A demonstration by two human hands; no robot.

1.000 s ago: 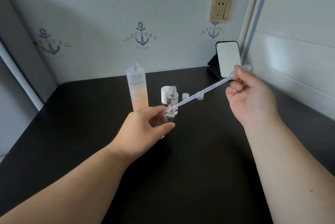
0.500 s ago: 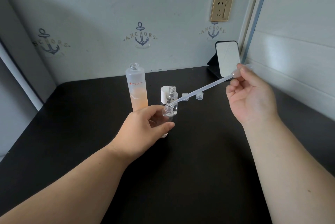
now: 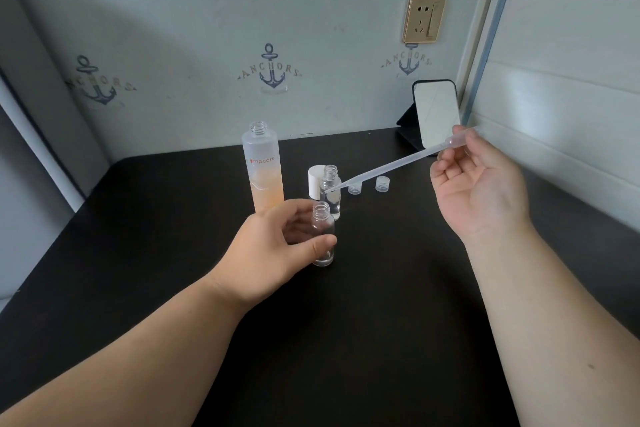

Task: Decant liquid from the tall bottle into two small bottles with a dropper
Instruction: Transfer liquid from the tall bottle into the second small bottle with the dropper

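A small bottle (image 3: 323, 234) is gripped upright on the table (image 3: 381, 305) by the left hand (image 3: 277, 250) — the dropper (image 3: 391, 165) is pinched by the right hand (image 3: 479, 184), its tip raised beside the second bottle (image 3: 330, 191).

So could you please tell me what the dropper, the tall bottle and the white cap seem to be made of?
Dropper: thin translucent plastic, judging by its cloudy, see-through stem. Tall bottle: frosted glass or plastic, matte and hazy, with orange liquid showing through; I cannot tell which. White cap: opaque, smooth plastic by its look.
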